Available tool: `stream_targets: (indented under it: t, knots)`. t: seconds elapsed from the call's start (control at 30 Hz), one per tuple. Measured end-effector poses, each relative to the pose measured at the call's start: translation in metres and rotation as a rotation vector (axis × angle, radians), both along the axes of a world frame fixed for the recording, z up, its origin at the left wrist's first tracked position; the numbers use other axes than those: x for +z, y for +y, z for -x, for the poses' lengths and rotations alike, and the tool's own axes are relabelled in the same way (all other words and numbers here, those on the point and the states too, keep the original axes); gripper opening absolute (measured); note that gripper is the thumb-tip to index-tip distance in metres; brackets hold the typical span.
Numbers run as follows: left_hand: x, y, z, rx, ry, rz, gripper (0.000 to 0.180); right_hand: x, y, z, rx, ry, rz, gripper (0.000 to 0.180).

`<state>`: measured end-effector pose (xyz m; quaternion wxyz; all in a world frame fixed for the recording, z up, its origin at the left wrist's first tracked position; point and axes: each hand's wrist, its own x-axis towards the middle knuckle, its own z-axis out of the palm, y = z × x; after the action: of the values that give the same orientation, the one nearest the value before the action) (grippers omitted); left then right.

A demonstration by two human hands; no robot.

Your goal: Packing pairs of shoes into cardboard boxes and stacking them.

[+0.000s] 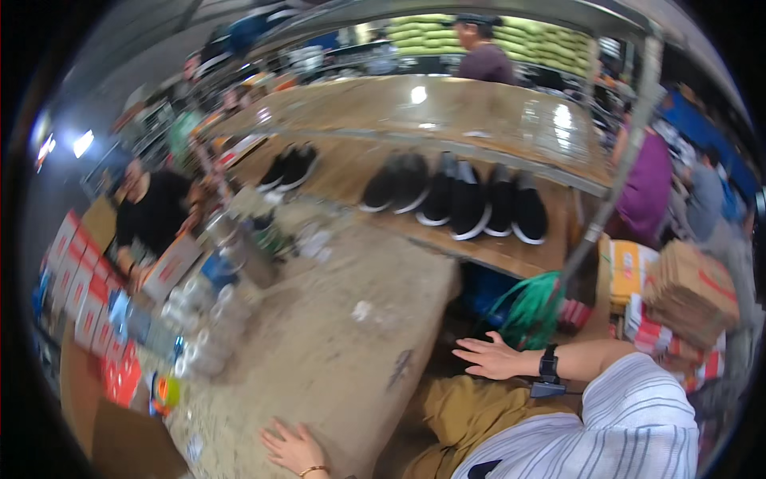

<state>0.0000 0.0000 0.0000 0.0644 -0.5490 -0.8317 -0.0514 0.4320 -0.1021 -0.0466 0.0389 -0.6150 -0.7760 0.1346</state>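
Observation:
My left hand [292, 449] lies on the near part of the worn work table [335, 319], fingers spread, with nothing in it. My right hand [488, 356] hangs past the table's right edge, above my lap, its fingers stretched out and holding nothing. Nearest to it is a bundle of green strapping [531, 307]. Black slip-on shoes with white soles [467, 199] stand in a row on the wooden shelf beyond the table. Another pair of black shoes [289, 166] sits farther left. A small crumpled clear wrapper [371, 313] rests mid-table.
Clear plastic rolls [209, 323] and a grey cylinder [239, 251] crowd the table's left side. Behind them a person in black [152, 203] handles a box [171, 265]. Red-and-white boxes [80, 275] are stacked far left. Cardboard bundles [690, 283] rise at right, beside a metal post [614, 203].

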Motion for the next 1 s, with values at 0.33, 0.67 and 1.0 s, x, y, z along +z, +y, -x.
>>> stream_targets:
  t: [0.33,0.67,1.0]
  knots:
    - [0.014,0.017,-0.156,-0.533,-0.020,0.203,0.061,0.038,-0.075,-0.107,-0.038,0.156,-0.063,0.039]
    - [0.025,0.034,-0.167,-0.520,0.013,0.276,0.062,0.063,-0.139,-0.207,-0.447,0.172,-0.665,0.015]
    - [0.019,0.035,-0.176,-0.481,-0.002,0.276,0.060,0.003,-0.115,-0.280,-1.286,0.337,-0.489,0.082]
